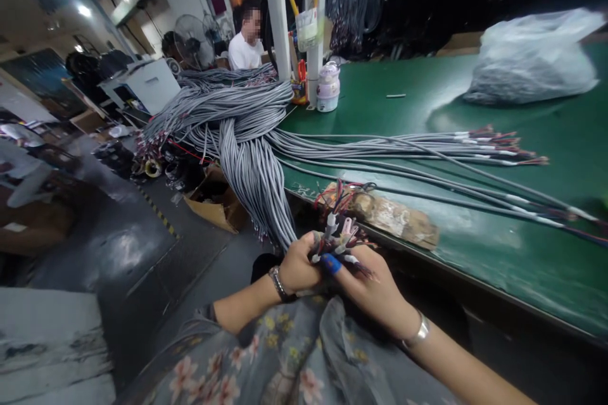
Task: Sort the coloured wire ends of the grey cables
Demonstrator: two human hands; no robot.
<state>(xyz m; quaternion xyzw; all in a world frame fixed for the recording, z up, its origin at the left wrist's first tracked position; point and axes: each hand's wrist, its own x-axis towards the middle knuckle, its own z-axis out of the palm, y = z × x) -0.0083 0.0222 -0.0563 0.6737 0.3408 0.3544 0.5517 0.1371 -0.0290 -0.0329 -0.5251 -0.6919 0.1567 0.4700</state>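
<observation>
My left hand (298, 264) is closed round the ends of a thick bundle of grey cables (254, 168) that hangs off the green table edge. It wears a wristwatch. My right hand (375, 288) has a blue finger cot on one fingertip and pinches the stripped cable ends (339, 234), whose white sleeves and red and dark wires stick up between both hands. A bracelet sits on the right wrist. Both hands meet just below the table's front edge, above my floral-patterned lap.
The green table (498, 247) carries more grey cables (427, 145) with stripped ends, a worn brown pad (394, 215), a plastic bag (532, 57) and a white jar (327, 85). A cardboard box (216, 199) stands on the floor. A person in white (244, 44) sits far behind, near a fan.
</observation>
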